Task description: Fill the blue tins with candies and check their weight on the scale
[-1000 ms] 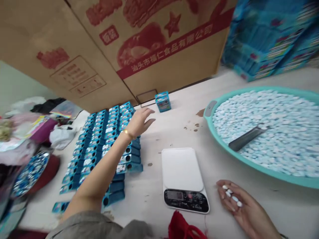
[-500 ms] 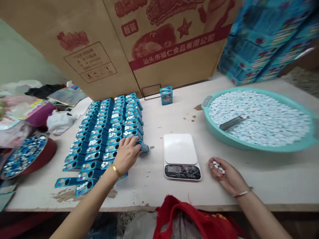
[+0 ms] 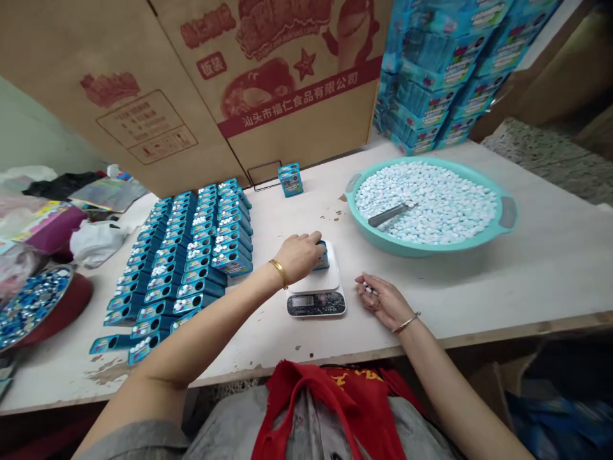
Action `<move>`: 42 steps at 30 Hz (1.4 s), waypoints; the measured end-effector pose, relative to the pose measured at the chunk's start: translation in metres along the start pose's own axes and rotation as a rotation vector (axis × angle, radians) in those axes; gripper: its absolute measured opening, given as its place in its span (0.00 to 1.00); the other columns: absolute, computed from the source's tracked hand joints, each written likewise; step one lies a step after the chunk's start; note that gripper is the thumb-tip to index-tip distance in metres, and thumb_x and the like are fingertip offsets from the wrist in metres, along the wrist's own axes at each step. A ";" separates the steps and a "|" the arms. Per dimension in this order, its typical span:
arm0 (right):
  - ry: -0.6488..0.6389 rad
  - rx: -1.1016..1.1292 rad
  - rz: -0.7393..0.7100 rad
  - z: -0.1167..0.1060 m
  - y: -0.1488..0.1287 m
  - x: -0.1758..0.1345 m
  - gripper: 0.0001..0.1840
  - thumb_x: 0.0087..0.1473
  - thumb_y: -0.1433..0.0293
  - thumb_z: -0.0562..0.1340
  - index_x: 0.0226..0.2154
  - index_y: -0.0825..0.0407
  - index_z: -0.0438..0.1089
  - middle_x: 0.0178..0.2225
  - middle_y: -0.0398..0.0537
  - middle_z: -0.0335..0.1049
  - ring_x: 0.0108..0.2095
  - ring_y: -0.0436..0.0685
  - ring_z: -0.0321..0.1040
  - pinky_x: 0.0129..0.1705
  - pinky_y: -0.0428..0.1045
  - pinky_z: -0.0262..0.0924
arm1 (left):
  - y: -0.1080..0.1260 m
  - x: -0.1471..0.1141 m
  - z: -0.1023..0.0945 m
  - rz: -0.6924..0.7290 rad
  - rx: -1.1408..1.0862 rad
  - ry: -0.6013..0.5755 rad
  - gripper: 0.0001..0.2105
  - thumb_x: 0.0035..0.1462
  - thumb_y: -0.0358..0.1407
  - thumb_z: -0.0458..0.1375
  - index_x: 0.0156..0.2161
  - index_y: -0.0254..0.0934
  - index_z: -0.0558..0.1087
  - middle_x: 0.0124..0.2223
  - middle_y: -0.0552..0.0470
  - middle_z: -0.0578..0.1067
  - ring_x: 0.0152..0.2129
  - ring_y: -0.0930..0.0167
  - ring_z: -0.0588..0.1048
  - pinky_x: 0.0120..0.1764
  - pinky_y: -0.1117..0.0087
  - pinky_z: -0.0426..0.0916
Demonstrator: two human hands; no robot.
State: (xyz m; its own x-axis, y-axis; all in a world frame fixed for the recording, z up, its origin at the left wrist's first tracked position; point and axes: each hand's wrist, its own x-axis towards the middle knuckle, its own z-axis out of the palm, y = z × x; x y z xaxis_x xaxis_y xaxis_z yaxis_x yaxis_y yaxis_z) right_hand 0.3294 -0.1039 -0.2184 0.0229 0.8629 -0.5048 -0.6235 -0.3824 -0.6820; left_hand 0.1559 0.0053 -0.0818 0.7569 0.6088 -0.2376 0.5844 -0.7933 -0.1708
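Observation:
My left hand (image 3: 299,254) grips a small blue box (image 3: 322,255) and holds it on the white platform of a kitchen scale (image 3: 317,291). My right hand (image 3: 380,299) rests palm up on the table just right of the scale, with a few white candies (image 3: 367,288) cupped in its fingers. Rows of the same blue boxes (image 3: 191,246), several filled with white candies, lie to the left of the scale. A teal basin (image 3: 506,213) full of pale candies, with a metal scoop (image 3: 390,213) in it, stands at the back right.
A large cardboard carton (image 3: 201,83) stands along the back, one lone blue box (image 3: 290,179) in front of it. Stacked blue packs (image 3: 445,57) sit at the back right. A round tray of lids (image 3: 29,305), bags and clutter fill the left. The table edge (image 3: 527,329) runs near me.
My left hand took one blue box from the rows and carried it right onto the scale. My right hand stayed by the scale with the candies. The camera pulled back.

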 end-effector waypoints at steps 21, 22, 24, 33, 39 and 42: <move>0.057 -0.049 0.086 -0.008 -0.010 -0.020 0.21 0.35 0.60 0.75 0.30 0.55 0.73 0.25 0.44 0.69 0.21 0.44 0.59 0.17 0.41 0.47 | -0.013 -0.131 0.098 -0.472 -0.792 0.465 0.10 0.61 0.39 0.56 0.44 0.36 0.70 0.38 0.49 0.77 0.29 0.74 0.75 0.33 0.72 0.71; 0.063 -0.081 0.081 -0.005 -0.010 -0.023 0.21 0.35 0.60 0.75 0.30 0.55 0.73 0.25 0.44 0.69 0.20 0.44 0.57 0.17 0.41 0.45 | -0.014 -0.132 0.101 -0.465 -0.800 0.470 0.10 0.61 0.39 0.56 0.44 0.36 0.70 0.38 0.49 0.77 0.29 0.74 0.75 0.33 0.72 0.71; 0.074 -0.147 0.067 0.003 -0.014 -0.028 0.22 0.35 0.58 0.75 0.30 0.55 0.73 0.25 0.44 0.68 0.19 0.43 0.54 0.17 0.42 0.42 | -0.018 -0.133 0.105 -0.444 -0.814 0.485 0.10 0.61 0.38 0.56 0.44 0.36 0.70 0.38 0.49 0.77 0.28 0.75 0.74 0.33 0.72 0.70; -0.094 -0.374 -0.084 0.075 -0.070 -0.028 0.18 0.45 0.57 0.71 0.29 0.55 0.72 0.24 0.43 0.67 0.16 0.40 0.47 0.18 0.44 0.35 | -0.026 -0.107 0.102 -0.324 -0.872 0.667 0.09 0.62 0.34 0.55 0.47 0.36 0.69 0.37 0.49 0.75 0.29 0.75 0.72 0.33 0.73 0.68; -0.173 -0.256 0.049 0.094 -0.058 -0.023 0.17 0.46 0.58 0.69 0.30 0.55 0.72 0.24 0.42 0.67 0.15 0.41 0.48 0.17 0.44 0.35 | -0.035 -0.073 0.071 -0.067 -0.778 0.740 0.11 0.63 0.34 0.55 0.50 0.37 0.66 0.43 0.47 0.71 0.32 0.75 0.70 0.35 0.72 0.69; -0.173 -0.188 0.136 0.096 -0.038 -0.020 0.17 0.45 0.59 0.70 0.30 0.55 0.72 0.24 0.42 0.67 0.15 0.41 0.51 0.17 0.44 0.37 | -0.045 -0.058 0.055 0.032 -0.727 0.580 0.12 0.62 0.36 0.55 0.51 0.37 0.66 0.45 0.46 0.68 0.32 0.74 0.70 0.38 0.69 0.70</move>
State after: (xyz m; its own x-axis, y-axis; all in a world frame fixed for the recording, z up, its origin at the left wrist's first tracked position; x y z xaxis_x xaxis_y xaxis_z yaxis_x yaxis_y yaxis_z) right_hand 0.2779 -0.0751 -0.1318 -0.1944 0.8369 -0.5118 -0.4559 -0.5390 -0.7083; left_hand 0.0690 0.0052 -0.1133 0.6890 0.6520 0.3166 0.4519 -0.7279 0.5157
